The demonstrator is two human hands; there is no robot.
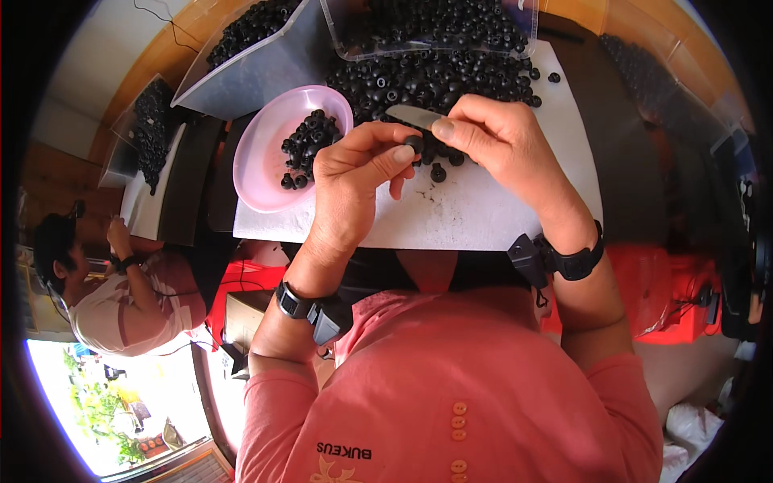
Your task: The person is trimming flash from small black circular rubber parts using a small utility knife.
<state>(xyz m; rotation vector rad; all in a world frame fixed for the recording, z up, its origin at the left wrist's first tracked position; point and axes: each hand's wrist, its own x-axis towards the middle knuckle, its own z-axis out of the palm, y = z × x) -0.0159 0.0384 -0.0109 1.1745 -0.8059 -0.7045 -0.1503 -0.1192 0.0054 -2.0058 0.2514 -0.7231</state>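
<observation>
Place: a small workshop, I'd say, for handwork on little parts.
Main surface (483, 221): white-topped, heaped with small black parts (403, 84).
Bins: a clear plastic bin (354, 57) and a translucent bin (250, 78), both stocked with similar parts.
Pink bowl (259, 165): a smaller batch inside.
Second station: a co-worker (125, 318) beside another surface (146, 213), which has its own black pile (150, 129).
Daylight: a bright opening (58, 414) with greenery (87, 394) beyond.
</observation>
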